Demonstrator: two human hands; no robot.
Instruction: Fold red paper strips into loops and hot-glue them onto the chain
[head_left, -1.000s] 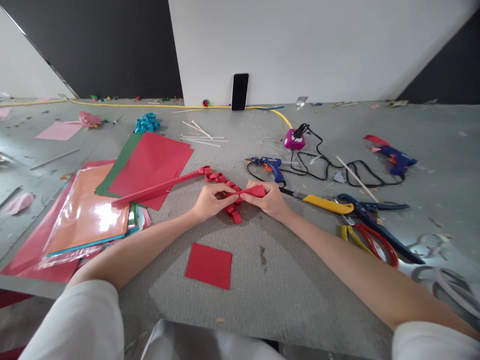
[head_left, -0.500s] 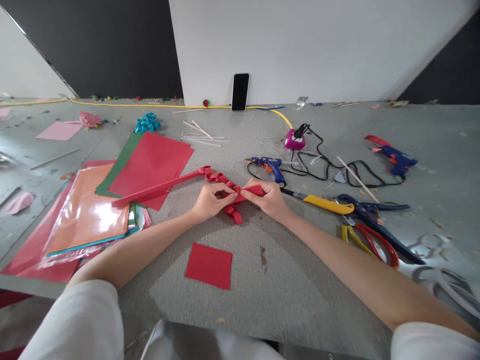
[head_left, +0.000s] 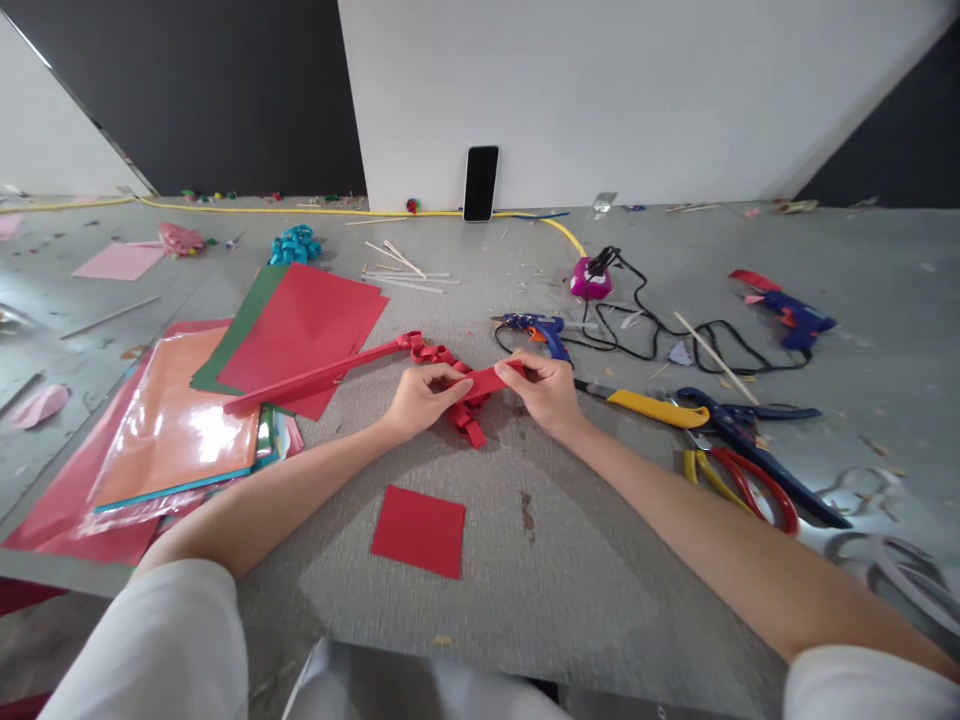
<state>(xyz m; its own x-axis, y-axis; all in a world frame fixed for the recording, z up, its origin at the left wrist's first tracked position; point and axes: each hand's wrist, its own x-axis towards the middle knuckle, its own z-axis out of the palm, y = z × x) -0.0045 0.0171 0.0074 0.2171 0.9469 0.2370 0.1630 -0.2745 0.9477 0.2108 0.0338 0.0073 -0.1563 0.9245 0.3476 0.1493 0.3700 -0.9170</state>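
Observation:
A small folded red paper strip [head_left: 485,383] is pinched between my two hands. My left hand [head_left: 424,399] has thumb and fingers closed on its left end, and my right hand [head_left: 545,392] grips the right end. Beneath and behind the strip lies a curled red paper piece [head_left: 433,355], joined to a long red paper-covered stick [head_left: 315,376] that reaches left over the paper sheets. Nearer to me, a red paper square [head_left: 418,532] lies flat on the grey table [head_left: 570,610].
Red sheets [head_left: 304,325] and plastic-wrapped orange paper [head_left: 180,420] lie left. Beyond my right hand are a blue glue gun [head_left: 534,325], a yellow-handled cutter [head_left: 652,406], scissors [head_left: 754,485] and black cable [head_left: 645,345]. A phone [head_left: 481,184] leans against the wall.
My right hand has shifted slightly right and its fingers have moved along the strip, so more of the red paper shows between my hands. My left hand has barely moved.

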